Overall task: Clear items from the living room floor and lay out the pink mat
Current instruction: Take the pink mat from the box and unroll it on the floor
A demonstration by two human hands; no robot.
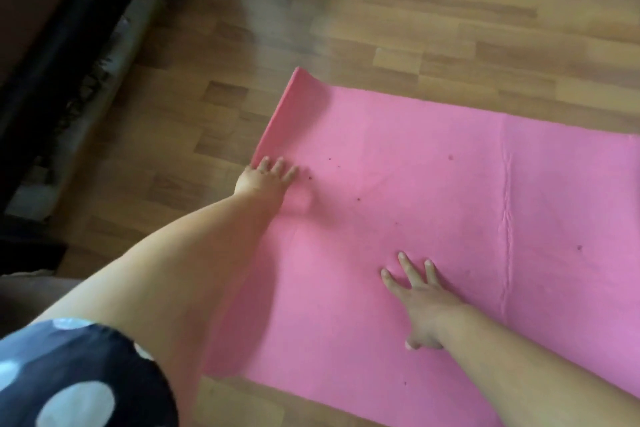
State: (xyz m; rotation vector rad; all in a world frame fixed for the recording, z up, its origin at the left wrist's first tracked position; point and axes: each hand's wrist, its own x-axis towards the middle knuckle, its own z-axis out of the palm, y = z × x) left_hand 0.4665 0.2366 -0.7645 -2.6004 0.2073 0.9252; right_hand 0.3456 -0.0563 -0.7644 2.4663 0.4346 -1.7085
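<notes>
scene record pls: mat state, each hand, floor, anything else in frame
mat: pink mat spread on the floor, far-left end curling up
left hand: left hand flat on the mat by the curled end
right hand: right hand flat, fingers spread, mid-mat
floor: wood floor
other: dark furniture at left; small dark specks on mat

A home living room: wood-plank floor (415,28), dark furniture edge (52,62).

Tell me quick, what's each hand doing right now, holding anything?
Left hand: open, fingers straight, pressing the curled end of the pink mat down.
Right hand: open, fingers spread flat on the mat, holding nothing.
</notes>
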